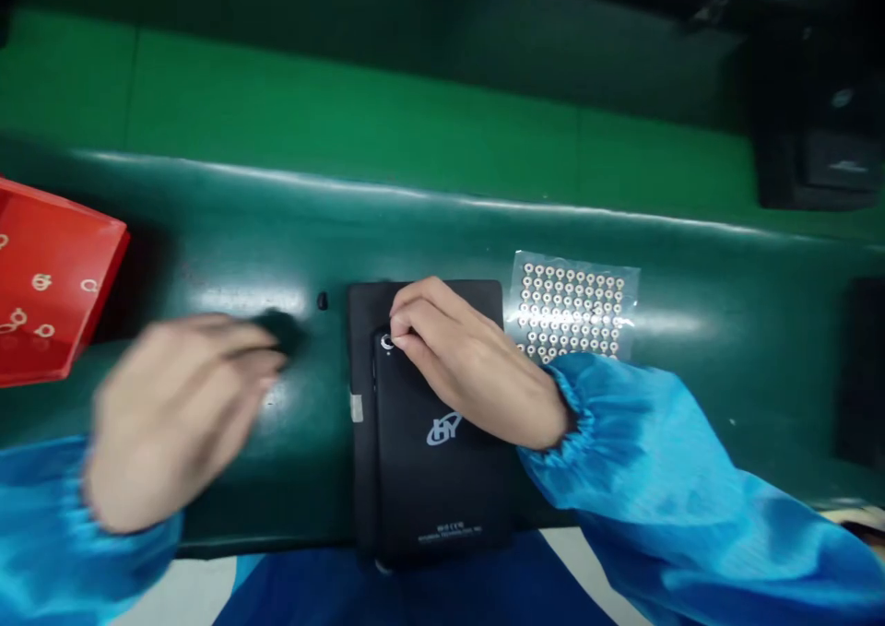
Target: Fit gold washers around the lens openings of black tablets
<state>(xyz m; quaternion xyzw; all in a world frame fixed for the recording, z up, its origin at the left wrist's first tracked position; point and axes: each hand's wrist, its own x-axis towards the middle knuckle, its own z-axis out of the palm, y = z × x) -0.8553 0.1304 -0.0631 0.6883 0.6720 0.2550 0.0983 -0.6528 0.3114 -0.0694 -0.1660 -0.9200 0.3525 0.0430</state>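
Pinching fingertips together mid-frame, right hand [463,354] touches black tablet [421,483], likely stiff, slick, best edge-held; left hand [176,409], lower left, grip unclear

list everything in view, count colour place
tablet: 1, black, on pad
pad: 1, black, on table
ring sheet: 1, clear, right of pad
bin: 1, red, far left
rings: several, pale, at bin
bit: 1, black, left of pad
table: 1, green, centre
floor: 1, green, beyond table
dark things: unclear count, black, right
sleeves: 2, blue, forearms
garment: 1, blue, bottom
left hand: 1, blurred, grip unclear, over table
right hand: 1, bare, at tablet
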